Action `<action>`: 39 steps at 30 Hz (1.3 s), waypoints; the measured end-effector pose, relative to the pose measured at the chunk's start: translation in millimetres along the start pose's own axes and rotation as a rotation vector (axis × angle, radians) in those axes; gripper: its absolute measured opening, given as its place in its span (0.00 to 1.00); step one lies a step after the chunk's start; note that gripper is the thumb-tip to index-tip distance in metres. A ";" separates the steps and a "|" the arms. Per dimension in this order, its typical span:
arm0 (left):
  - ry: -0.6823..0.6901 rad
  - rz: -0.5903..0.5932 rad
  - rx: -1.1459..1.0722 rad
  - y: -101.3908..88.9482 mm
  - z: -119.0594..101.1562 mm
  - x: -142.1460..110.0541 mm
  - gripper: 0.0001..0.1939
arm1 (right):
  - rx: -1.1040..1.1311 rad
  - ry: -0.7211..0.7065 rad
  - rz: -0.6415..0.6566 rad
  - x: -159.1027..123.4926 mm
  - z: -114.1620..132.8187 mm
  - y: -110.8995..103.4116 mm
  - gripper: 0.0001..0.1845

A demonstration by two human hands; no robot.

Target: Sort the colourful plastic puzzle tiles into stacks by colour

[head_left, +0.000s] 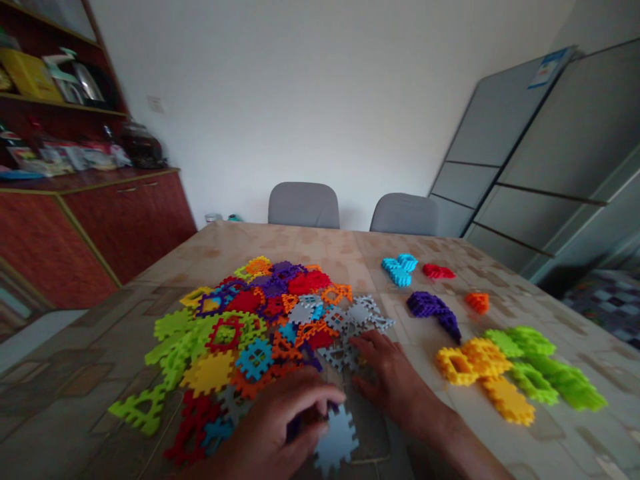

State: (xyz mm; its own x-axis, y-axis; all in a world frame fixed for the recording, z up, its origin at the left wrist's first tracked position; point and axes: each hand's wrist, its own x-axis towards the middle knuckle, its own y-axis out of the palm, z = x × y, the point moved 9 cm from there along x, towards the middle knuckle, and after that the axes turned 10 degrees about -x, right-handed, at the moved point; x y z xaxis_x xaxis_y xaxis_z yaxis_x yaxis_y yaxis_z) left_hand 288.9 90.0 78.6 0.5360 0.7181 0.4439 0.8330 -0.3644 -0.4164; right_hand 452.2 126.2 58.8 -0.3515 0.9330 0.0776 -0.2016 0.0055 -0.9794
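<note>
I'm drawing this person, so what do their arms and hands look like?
The left hand and right hand have no gloves, and I see no rings. The right forearm shows no sleeve, watch or bracelet. Too little of the other forearm shows to tell.

I get dim, soft, cool light on my feed, palest on the wall (300,100), with a faint sheen over the table (360,250). The cupboard (130,220) sinks into shadow, and the near table edge is dark. Both the left hand (287,417) and right hand (387,373) look soft. Toward the sides I see stretching, leaning lines and smeared detail.
</note>
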 end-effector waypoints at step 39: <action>0.158 0.379 0.587 52.7 12.4 -21.5 0.22 | 0.003 -0.029 -0.026 23.6 -4.7 -9.2 0.35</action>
State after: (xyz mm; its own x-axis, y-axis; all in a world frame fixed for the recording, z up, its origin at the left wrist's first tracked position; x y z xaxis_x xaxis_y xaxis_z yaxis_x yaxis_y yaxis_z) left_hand 319.6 62.7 37.2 0.8242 0.4950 0.2751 0.3979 -0.1605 -0.9033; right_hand 450.1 149.9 68.8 -0.3727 0.9216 0.1083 -0.2137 0.0283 -0.9765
